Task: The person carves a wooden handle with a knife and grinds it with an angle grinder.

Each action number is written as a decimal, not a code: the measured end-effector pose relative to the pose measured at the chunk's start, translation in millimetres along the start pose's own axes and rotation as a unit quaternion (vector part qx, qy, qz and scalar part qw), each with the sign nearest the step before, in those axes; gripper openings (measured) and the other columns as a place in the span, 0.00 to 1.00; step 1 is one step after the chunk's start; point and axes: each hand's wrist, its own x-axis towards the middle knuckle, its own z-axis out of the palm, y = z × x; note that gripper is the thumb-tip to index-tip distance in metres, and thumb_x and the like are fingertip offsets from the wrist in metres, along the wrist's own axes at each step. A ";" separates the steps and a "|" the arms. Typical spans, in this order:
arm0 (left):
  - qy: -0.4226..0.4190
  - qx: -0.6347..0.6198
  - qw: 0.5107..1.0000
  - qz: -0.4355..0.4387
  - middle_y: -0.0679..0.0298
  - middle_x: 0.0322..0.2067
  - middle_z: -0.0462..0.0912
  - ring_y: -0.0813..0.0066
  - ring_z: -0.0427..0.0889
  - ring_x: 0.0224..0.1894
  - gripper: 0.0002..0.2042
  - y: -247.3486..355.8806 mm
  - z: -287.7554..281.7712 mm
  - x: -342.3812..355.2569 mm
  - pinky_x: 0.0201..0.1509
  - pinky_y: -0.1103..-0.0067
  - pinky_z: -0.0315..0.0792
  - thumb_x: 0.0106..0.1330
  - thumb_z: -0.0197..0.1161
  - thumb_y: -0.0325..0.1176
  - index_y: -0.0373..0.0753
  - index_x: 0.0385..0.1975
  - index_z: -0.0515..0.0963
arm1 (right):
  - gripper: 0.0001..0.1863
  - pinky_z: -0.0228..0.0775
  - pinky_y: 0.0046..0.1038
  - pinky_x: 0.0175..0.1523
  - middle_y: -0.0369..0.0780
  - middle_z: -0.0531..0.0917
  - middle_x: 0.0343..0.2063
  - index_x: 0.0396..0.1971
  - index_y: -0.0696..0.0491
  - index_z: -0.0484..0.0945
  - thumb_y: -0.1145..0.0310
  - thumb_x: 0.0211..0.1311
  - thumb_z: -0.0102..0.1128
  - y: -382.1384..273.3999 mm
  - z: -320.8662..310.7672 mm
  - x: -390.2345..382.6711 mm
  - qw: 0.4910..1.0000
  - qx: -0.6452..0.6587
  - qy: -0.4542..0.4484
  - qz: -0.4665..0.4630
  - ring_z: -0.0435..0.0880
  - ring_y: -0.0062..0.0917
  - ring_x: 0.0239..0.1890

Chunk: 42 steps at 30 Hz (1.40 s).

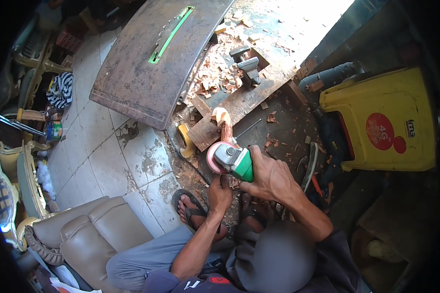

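Observation:
My right hand (274,176) is wrapped round the green body of an angle grinder (243,166), whose reddish disc (212,158) faces left. A carved wooden piece (223,118), pale and rounded at its top, rests against the end of a wooden board (205,135) and runs down behind the grinder head. Just below the disc, my left hand (220,195) is closed round the lower part of this piece. The grinder hides that grip in part, and where the disc meets the wood cannot be seen.
A bench vise (249,67) stands among wood chips (215,80) beyond the board. To the left is a brown metal tabletop (127,83) with a green-edged slot. A yellow plastic chair (381,122) sits at right, a yellow-handled tool (186,140) near the board, a padded seat (98,234) lower left.

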 end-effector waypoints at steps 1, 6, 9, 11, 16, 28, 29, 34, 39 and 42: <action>-0.001 0.010 1.000 -0.006 0.36 0.37 0.85 0.32 0.84 0.44 0.16 4.8 -1.8 -1.0 0.44 0.53 0.76 0.79 0.54 0.41 0.35 0.50 0.80 | 0.32 0.78 0.55 0.43 0.59 0.85 0.36 0.50 0.59 0.63 0.58 0.54 0.69 0.2 -0.2 -0.7 1.000 -0.006 -0.002 -0.007 0.85 0.60 0.37; -0.033 0.106 0.994 -0.015 0.39 0.34 0.86 0.33 0.85 0.39 0.15 31.8 -15.1 -2.7 0.42 0.50 0.76 0.77 0.57 0.42 0.36 0.50 0.80 | 0.38 0.78 0.55 0.46 0.63 0.84 0.36 0.55 0.60 0.61 0.58 0.50 0.70 7.7 -1.7 4.3 0.998 0.037 0.005 0.050 0.85 0.62 0.40; 0.008 0.141 0.989 0.038 0.43 0.39 0.87 0.38 0.86 0.42 0.18 37.0 -37.6 5.3 0.45 0.53 0.78 0.75 0.60 0.45 0.35 0.49 0.80 | 0.39 0.78 0.53 0.48 0.63 0.84 0.36 0.58 0.61 0.61 0.58 0.49 0.70 14.3 -1.9 -3.8 0.994 0.091 -0.003 0.056 0.85 0.62 0.41; 0.008 0.172 0.984 0.037 0.45 0.46 0.85 0.42 0.85 0.47 0.22 37.0 -52.6 15.3 0.50 0.57 0.78 0.74 0.60 0.49 0.33 0.50 0.80 | 0.38 0.78 0.53 0.48 0.63 0.84 0.36 0.56 0.62 0.62 0.59 0.48 0.70 21.1 8.8 -10.2 0.986 0.156 0.029 0.052 0.85 0.62 0.41; 0.027 0.165 0.986 -0.003 0.48 0.40 0.87 0.44 0.86 0.43 0.22 36.2 -81.9 39.2 0.48 0.57 0.77 0.76 0.57 0.52 0.38 0.48 0.84 | 0.41 0.77 0.49 0.53 0.61 0.83 0.43 0.59 0.61 0.63 0.59 0.47 0.71 33.2 29.1 -13.5 0.980 0.195 0.036 0.018 0.86 0.57 0.47; 0.028 0.143 0.988 -0.042 0.47 0.30 0.86 0.47 0.86 0.34 0.20 40.9 -89.1 47.5 0.40 0.61 0.76 0.76 0.59 0.51 0.37 0.40 0.84 | 0.42 0.77 0.46 0.56 0.58 0.84 0.45 0.59 0.61 0.65 0.58 0.47 0.76 42.7 44.1 -2.9 0.968 0.246 0.028 0.047 0.86 0.53 0.50; 0.036 0.143 0.989 -0.031 0.47 0.29 0.86 0.47 0.86 0.34 0.20 38.1 -88.4 46.9 0.40 0.61 0.76 0.76 0.59 0.50 0.37 0.40 0.84 | 0.41 0.77 0.46 0.56 0.59 0.84 0.45 0.58 0.61 0.65 0.59 0.47 0.76 42.1 43.1 -1.2 0.968 0.244 0.025 0.048 0.86 0.53 0.50; 0.056 0.147 0.987 0.017 0.48 0.28 0.85 0.45 0.85 0.32 0.20 30.2 -86.6 45.0 0.39 0.61 0.75 0.76 0.60 0.49 0.36 0.38 0.84 | 0.42 0.76 0.42 0.57 0.53 0.85 0.46 0.59 0.58 0.65 0.60 0.45 0.76 39.9 41.6 2.3 0.963 0.249 0.037 0.096 0.87 0.46 0.50; 0.061 0.134 0.989 0.009 0.48 0.28 0.85 0.45 0.84 0.31 0.18 42.0 -86.8 40.0 0.38 0.60 0.74 0.76 0.61 0.48 0.36 0.36 0.84 | 0.38 0.77 0.46 0.54 0.60 0.85 0.42 0.54 0.61 0.65 0.60 0.47 0.75 37.5 42.7 0.2 0.962 0.257 0.059 0.069 0.87 0.52 0.47; 0.094 0.172 0.978 0.072 0.49 0.28 0.85 0.46 0.84 0.31 0.17 32.7 -88.1 40.8 0.37 0.60 0.74 0.76 0.62 0.46 0.37 0.36 0.84 | 0.39 0.77 0.46 0.54 0.60 0.85 0.42 0.55 0.61 0.64 0.59 0.47 0.74 38.4 34.5 2.8 0.961 0.258 0.038 0.090 0.87 0.52 0.47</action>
